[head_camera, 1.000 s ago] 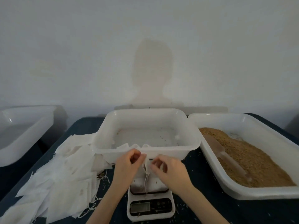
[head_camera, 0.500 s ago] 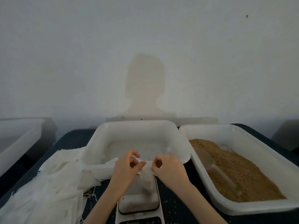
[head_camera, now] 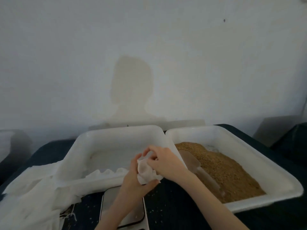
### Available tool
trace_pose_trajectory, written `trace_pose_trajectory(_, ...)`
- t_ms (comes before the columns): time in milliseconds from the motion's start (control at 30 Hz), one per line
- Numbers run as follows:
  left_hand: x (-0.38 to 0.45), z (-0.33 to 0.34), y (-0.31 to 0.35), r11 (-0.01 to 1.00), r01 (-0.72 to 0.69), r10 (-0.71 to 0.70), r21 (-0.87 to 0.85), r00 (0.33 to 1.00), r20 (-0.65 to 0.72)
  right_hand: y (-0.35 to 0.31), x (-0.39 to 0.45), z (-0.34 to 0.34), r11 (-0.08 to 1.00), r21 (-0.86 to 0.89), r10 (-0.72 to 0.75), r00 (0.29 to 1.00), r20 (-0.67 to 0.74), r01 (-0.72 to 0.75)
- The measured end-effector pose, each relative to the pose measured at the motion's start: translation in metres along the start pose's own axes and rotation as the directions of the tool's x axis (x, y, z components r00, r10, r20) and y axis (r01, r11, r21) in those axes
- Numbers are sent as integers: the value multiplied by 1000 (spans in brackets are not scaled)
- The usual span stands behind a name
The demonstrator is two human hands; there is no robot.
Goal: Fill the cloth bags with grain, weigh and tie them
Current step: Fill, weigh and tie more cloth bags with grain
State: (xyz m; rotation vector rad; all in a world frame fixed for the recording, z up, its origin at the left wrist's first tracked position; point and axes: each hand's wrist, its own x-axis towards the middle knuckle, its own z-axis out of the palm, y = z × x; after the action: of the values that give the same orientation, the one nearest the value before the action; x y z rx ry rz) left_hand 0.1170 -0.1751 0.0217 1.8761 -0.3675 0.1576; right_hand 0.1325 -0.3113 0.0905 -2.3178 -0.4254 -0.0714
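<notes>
A small white cloth bag (head_camera: pixel 146 171) is held up between both hands, over the near right corner of the middle tub (head_camera: pixel 116 135). My left hand (head_camera: pixel 135 183) grips the bag from below and the left. My right hand (head_camera: pixel 163 163) pinches its upper edge from the right. The right-hand tub (head_camera: pixel 249 146) holds brown grain (head_camera: pixel 221 168), with a clear plastic scoop (head_camera: pixel 197 166) lying in it. A white scale (head_camera: pixel 123 208) sits under my left forearm; its display is out of view.
A heap of empty white cloth bags (head_camera: pixel 34 193) lies left of the middle tub, and a few hang over its near rim. Loose grains dot the dark tabletop (head_camera: pixel 171 208). A pale wall rises close behind the tubs.
The bag was stretched flat between both hands above the scale; now it is bunched in my left hand and raised to the right, toward the grain tub. The view has tilted up.
</notes>
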Motion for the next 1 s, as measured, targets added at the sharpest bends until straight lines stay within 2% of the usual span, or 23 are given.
trace_pose_trajectory(133, 12, 9, 5, 990, 28, -15, 138, 995, -97, 4, -5, -15, 998, 68, 3, 999, -32, -1)
trace_pose_trajectory(267, 17, 22, 16, 992, 82, -75, 97, 995, -66, 7, -9, -25, 992, 128, 4, 999, -48, 2)
trace_pose_trajectory(367, 24, 41, 24, 926, 146, -157, 349, 988, 3, 4, -12, -27, 996, 89, -18, 998, -61, 23)
trace_pose_trajectory(400, 23, 45, 25, 924, 178, -188, 338, 982, -4, 4, -13, -28, 997, 67, -26, 996, -85, 32)
trace_pose_trajectory(433, 20, 45, 26, 950, 180, -178, 255, 983, -32, 5, -14, -30, 998, 42, -37, 993, -113, 42)
trace_pose_trajectory(500, 12, 41, 21, 988, 107, -94, 112, 989, -113, 9, -15, -33, 999, 17, -44, 987, -155, 47)
trace_pose_trajectory(567, 9, 37, 19, 995, 71, -65, 65, 994, -88, 15, -16, -36, 998, 47, -29, 987, -157, 37)
trace_pose_trajectory(700, 9, 35, 20, 983, 151, -149, 102, 988, -23, 32, -17, -45, 993, 114, 3, 995, -96, 8)
trace_pose_trajectory(767, 9, 32, 19, 977, 170, -169, 126, 985, -15, 47, -17, -55, 994, 110, 44, 987, -153, -28)
trace_pose_trajectory(833, 9, 27, 18, 973, 173, -174, 153, 985, -11, 69, -17, -68, 990, -40, 120, 959, -256, -134)
trace_pose_trajectory(900, 9, 23, 17, 965, 173, -177, 199, 984, 2, 96, -22, -81, 889, -354, 198, 941, -276, -291)
trace_pose_trajectory(933, 8, 21, 16, 963, 170, -173, 210, 985, -5, 110, -26, -86, 809, -476, 270, 937, -220, -345)
trace_pose_trajectory(1000, 8, 19, 13, 963, 167, -164, 211, 986, -32, 130, -32, -89, 677, -641, 444, 895, -38, -362)
